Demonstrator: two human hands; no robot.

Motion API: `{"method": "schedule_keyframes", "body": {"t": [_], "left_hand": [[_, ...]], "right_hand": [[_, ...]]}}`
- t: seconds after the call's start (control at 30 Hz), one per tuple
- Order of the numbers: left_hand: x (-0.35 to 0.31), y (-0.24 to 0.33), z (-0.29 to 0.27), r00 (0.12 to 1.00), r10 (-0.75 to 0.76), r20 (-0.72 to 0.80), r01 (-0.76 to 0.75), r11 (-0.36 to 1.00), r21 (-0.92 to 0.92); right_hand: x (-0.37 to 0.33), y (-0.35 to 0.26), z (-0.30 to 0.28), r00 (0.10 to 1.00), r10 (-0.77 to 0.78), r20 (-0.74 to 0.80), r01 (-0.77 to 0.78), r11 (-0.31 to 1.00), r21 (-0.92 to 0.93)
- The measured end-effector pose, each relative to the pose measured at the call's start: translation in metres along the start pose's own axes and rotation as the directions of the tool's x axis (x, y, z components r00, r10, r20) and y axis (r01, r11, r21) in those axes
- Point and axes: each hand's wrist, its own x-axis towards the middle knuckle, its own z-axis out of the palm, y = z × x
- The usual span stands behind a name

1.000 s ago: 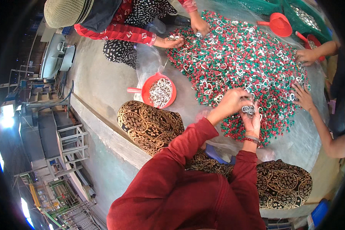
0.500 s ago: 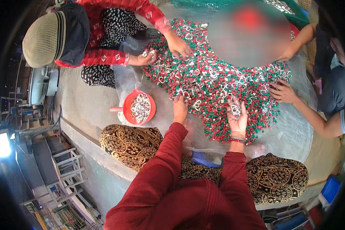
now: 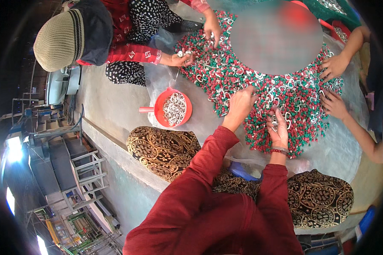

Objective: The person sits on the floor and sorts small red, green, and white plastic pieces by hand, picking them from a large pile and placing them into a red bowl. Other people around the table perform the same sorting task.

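Observation:
A wide pile of small red, green and white pieces (image 3: 266, 140), with white D-shaped rings scattered through it, lies before me. My left hand (image 3: 241, 106) reaches into the middle of the pile, its fingers bent together at the surface; what they pinch is hidden. Palm up at the pile's near side, my right hand (image 3: 279, 132) has curled fingers around some white rings, partly hidden by the fingers. To the left, a red handled strainer-like bowl (image 3: 189, 111) holds many more white rings.
At the left, a co-worker's hand (image 3: 181, 59) holds white rings; the other hand (image 3: 212, 29) is over the pile. Another person's two hands (image 3: 335, 104) touch the pile's right edge. Clear plastic sheeting (image 3: 327, 157) lies under it. A green net (image 3: 323, 10) is at the back.
My left hand has moved right and farther into the pile, nearer my right hand. The right hand's fingers have curled more. The view has shifted, and the co-workers' hands have moved.

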Motion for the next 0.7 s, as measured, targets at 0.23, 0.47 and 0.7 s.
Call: {"method": "schedule_keyframes", "body": {"t": [0.23, 0.47, 0.7], "left_hand": [[0.009, -0.006, 0.003, 0.962, 0.267, -0.052, -0.269, 0.962, -0.043], [0.008, -0.134, 0.039, 0.972, 0.205, 0.111, -0.228, 0.938, 0.260], [0.017, -0.110, 0.042, 0.994, 0.102, 0.041, -0.105, 0.993, 0.053]], "right_hand": [[-0.006, -0.007, 0.018, 0.987, 0.081, 0.138, -0.096, 0.991, 0.099], [0.011, -0.007, 0.019, 0.998, 0.061, 0.002, -0.061, 0.990, 0.130], [0.021, -0.004, -0.008, 0.979, 0.042, 0.200, -0.074, 0.985, 0.154]]}}
